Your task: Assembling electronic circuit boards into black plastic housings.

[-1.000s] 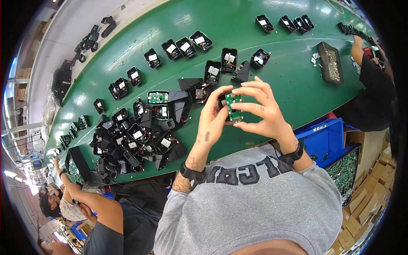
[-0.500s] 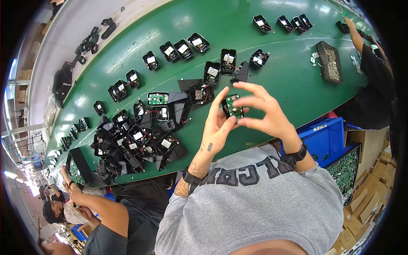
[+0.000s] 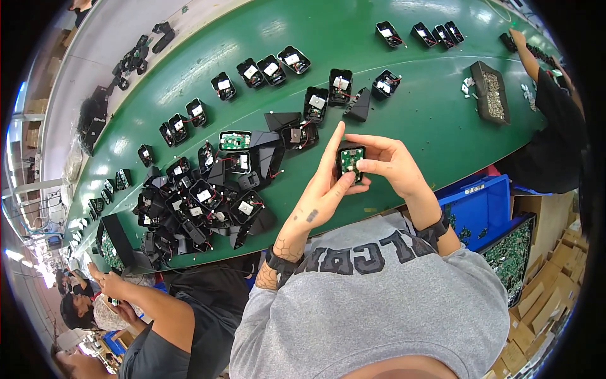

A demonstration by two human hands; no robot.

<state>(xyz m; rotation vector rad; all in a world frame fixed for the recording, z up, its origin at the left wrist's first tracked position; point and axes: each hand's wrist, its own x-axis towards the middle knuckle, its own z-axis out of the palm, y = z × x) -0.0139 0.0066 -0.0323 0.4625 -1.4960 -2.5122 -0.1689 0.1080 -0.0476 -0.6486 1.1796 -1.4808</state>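
Between my hands sits a small black plastic housing with a green circuit board [image 3: 349, 158] in its open face, held just above the table's near side. My left hand [image 3: 323, 197] grips it from the left, its thumb pressing on the board's lower part and its forefinger stretched upward. My right hand [image 3: 399, 165] closes around the right side, thumb on the board and fingers behind the housing. Just beyond, open black housings [image 3: 316, 104] with white parts and red wires stand beside a black wedge-shaped cover [image 3: 358, 105].
A large heap of black housings [image 3: 205, 199] lies on the green table [image 3: 353, 57] at my left. A dark tray of small metal parts [image 3: 491, 95] stands at far right. Near my right side are a blue bin [image 3: 483, 199] and a tray of circuit boards [image 3: 514, 256]. Co-workers sit on both sides.
My right hand has come down from hovering over the board with spread fingers and now grips the housing, thumb on the board. The housing has shifted slightly right.
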